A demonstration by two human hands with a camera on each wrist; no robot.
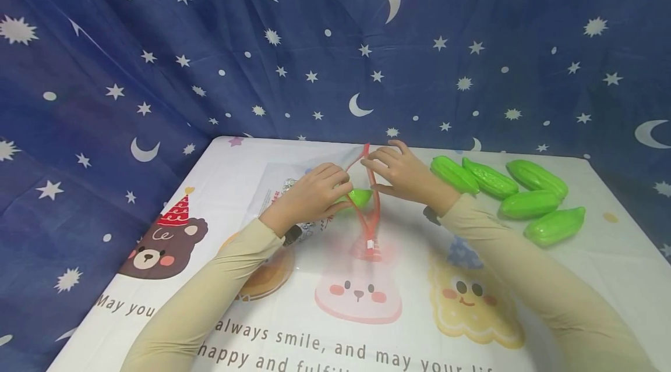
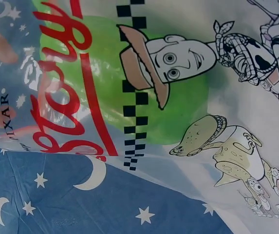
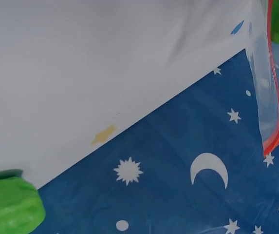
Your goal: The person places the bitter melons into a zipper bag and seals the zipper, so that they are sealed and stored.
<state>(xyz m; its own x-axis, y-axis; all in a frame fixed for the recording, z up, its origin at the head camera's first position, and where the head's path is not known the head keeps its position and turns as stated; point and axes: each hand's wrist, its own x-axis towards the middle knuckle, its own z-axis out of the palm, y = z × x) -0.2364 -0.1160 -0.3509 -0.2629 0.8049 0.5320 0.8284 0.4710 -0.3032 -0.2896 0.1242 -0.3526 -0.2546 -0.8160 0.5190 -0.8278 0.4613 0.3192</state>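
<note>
A clear plastic zip pouch with a red-edged mouth and cartoon print stands between the two hands, its mouth spread apart. My left hand grips the pouch's near left rim. On the opposite rim, my right hand holds the red edge, fingertips over it and thumb lower down. Inside the pouch is a green toy vegetable, its kind unclear. In the left wrist view, the printed pouch wall covers this green piece. The right wrist view catches the pouch's red edge.
Several similar ribbed green toy vegetables lie to the right, past the right forearm. The white tablecloth has cartoon prints and lettering. A blue curtain with moons and stars hangs behind the table.
</note>
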